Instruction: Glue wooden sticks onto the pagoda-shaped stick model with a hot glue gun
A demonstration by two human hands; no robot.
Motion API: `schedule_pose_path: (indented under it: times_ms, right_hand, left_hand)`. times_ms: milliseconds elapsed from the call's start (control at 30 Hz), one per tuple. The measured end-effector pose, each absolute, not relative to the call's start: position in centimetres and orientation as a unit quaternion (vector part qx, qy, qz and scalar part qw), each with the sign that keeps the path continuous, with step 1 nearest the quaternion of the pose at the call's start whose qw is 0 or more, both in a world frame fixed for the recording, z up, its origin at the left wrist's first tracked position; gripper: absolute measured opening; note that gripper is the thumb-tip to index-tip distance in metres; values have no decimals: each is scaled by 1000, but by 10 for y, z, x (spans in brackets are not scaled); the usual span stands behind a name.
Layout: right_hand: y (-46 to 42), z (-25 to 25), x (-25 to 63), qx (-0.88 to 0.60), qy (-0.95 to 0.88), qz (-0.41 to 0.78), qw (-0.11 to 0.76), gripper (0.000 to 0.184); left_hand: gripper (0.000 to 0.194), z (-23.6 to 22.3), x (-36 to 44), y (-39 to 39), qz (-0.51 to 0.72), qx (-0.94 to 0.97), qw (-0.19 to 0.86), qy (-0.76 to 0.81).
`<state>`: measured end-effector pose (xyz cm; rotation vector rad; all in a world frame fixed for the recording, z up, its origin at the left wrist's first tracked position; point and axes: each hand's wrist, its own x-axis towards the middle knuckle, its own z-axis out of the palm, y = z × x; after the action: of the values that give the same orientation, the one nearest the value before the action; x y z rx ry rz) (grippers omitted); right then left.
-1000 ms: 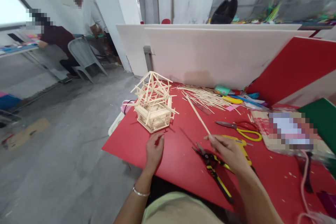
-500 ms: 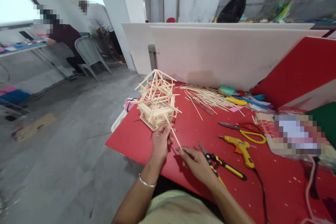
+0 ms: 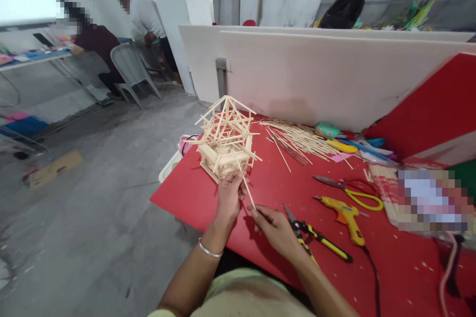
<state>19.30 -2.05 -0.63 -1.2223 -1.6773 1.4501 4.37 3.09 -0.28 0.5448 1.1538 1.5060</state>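
Observation:
A thin wooden stick (image 3: 248, 191) slants between my two hands in front of a small pavilion model (image 3: 226, 146) built of pale sticks. My left hand (image 3: 229, 198), with a bangle at the wrist, pinches the stick near its upper part, close to the model's base. At the lower end, the fingertips of my right hand (image 3: 273, 225) are closed on the same stick. The stick's upper tip overlaps the model's near side; whether it touches I cannot tell. Pruning shears (image 3: 316, 235) with yellow and black handles lie just right of my right hand.
On the red tabletop (image 3: 178, 198) lie a yellow glue gun (image 3: 345, 215) with its cord, scissors (image 3: 349, 190) and a pile of loose sticks (image 3: 301, 138). White boards (image 3: 316, 74) stand behind. Across the room, two people are near a grey chair (image 3: 134, 69).
The view has shifted slightly, so the scene sits a little differently in the frame. Both hands keep their hold on the stick, which looks a bit steeper now.

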Motion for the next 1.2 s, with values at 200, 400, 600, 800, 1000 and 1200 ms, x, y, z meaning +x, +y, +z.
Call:
schedule_pose_path:
  times_ms: [200,400,600,800,1000,1200]
  right_hand:
    - [-18,-9,195,-466,-623,548,308,46]
    - [-18,-13,195,-466,-622,549,309,44]
    - [-17,-14,196,-468,-617,549,315,42]
    - [-15,-17,199,-476,-611,547,319,42]
    - [-13,-22,199,-477,-599,553,329,43]
    - [-14,-19,199,-475,-589,562,334,45]
  left_hand:
    - [34,-3,45,36,645,219,562,469]
    - [35,-3,45,37,645,220,557,474]
    - [34,-2,47,41,647,225,563,463]
    - [30,-3,52,46,656,229,560,451]
    - [33,-7,52,49,662,237,555,445]
    - [33,-6,54,51,660,241,556,444]
